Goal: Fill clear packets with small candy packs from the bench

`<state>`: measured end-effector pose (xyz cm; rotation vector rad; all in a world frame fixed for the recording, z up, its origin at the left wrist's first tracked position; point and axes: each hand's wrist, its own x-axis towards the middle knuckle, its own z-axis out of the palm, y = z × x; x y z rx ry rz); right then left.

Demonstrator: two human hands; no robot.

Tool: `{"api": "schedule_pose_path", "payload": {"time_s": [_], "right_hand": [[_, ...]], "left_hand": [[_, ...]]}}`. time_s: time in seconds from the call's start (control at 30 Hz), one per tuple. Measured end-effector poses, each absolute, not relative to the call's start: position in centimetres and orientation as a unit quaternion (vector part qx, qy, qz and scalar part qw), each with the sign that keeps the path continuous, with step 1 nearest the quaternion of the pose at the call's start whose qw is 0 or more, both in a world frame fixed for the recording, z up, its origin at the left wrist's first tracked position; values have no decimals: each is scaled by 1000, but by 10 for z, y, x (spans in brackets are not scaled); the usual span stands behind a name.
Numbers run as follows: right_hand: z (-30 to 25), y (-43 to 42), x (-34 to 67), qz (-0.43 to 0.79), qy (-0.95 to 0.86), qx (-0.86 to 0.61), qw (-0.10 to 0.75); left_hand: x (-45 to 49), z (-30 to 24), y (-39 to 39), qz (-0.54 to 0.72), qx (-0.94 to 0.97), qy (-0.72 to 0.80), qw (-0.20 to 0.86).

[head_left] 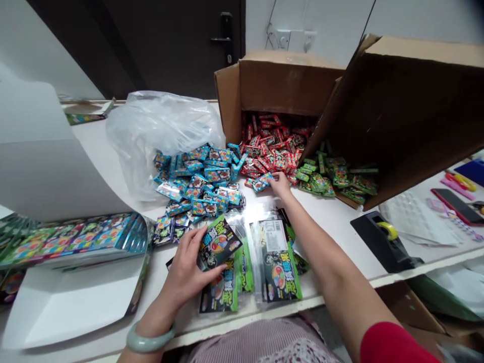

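Note:
My left hand (187, 262), with a pale green bangle at its wrist, grips a black-and-green candy packet (221, 241) by its left side, thumb below and fingers behind. The packet is tilted above other printed bags (219, 292) lying at the table's front edge. Further forward, my right hand (280, 184) pinches a small blue candy box (261, 182) by its right end, just in front of the red boxes. To its left spreads a heap of similar blue boxes (206, 176). Beside the packet lie clear-edged black bags (278, 267), overlapping one another.
Red boxes (270, 141) spill from an open carton (289, 83). Green boxes (321, 181) lie in a tilted carton (401, 111) at right, behind a tape dispenser (381, 242). At left stands an open display box (86, 292); a plastic bag (162, 126) sits behind the blue heap.

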<state>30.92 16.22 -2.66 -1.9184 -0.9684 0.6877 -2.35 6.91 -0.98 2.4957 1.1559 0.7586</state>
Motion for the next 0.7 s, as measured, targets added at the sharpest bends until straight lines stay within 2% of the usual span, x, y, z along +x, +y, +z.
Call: {"api": "schedule_pose_path", "payload": {"time_s": [0.17, 0.27, 0.37, 0.53, 0.6, 0.7], "right_hand": [[13, 110, 300, 352, -447, -655, 497], [35, 75, 282, 350, -513, -582, 525], [45, 53, 267, 337, -585, -562, 478], [46, 48, 254, 367, -680, -526, 354], [43, 49, 250, 368, -665, -545, 353], [40, 41, 241, 290, -644, -585, 400]], "left_hand": [[-21, -7, 72, 268, 866, 403, 123], [-11, -4, 69, 261, 880, 378, 122], [-5, -1, 65, 260, 891, 351, 123], [-3, 0, 56, 255, 907, 308, 130], [-1, 0, 53, 259, 902, 315, 142], [1, 0, 50, 275, 883, 350, 147]]}}
